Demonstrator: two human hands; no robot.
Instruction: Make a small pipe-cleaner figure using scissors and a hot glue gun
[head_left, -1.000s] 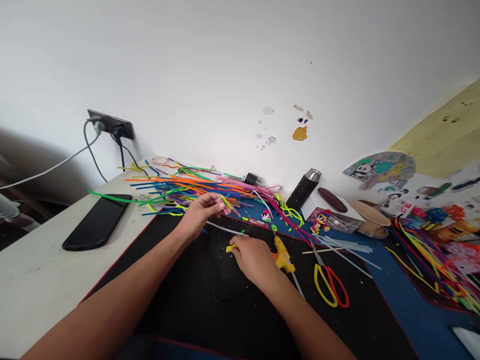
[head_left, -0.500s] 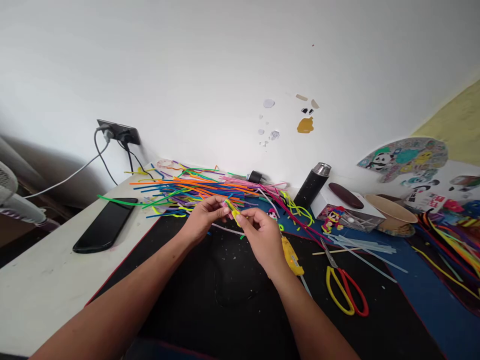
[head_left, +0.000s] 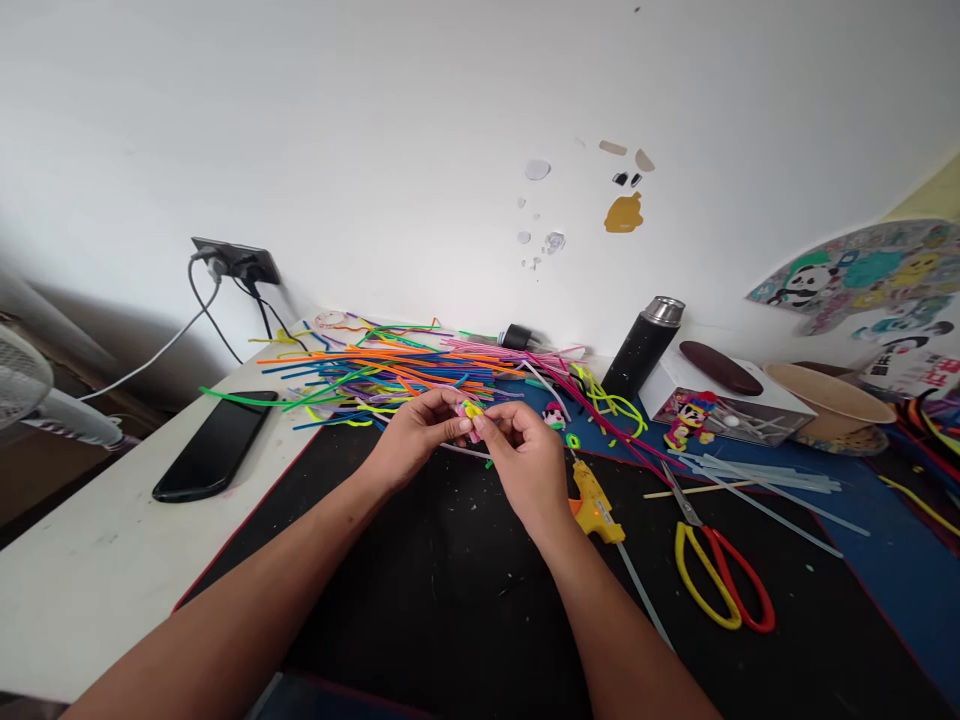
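Between both hands is a small yellow and pink fuzzy piece [head_left: 472,411], pinched by the fingertips over the black mat [head_left: 450,560]. My left hand [head_left: 420,435] grips it from the left with thumb and index finger. From the right, my right hand [head_left: 521,455] holds it with thumb and fingers closed. Its lower part is hidden by the fingertips. Colourful pipe cleaners [head_left: 360,370] lie in a heap behind the hands. A yellow glue gun [head_left: 598,505] rests just right of my right hand.
Scissors [head_left: 724,575] with yellow and red handles lie at right, near translucent glue sticks [head_left: 780,480]. A black thermos [head_left: 645,350], a white box [head_left: 780,410] and small figures [head_left: 688,418] stand behind. A black phone [head_left: 217,450] lies at left.
The view has shifted, so the right-side objects appear farther right. The piece has been turned in the fingers, and the hands are closer together. More of the glue gun shows.
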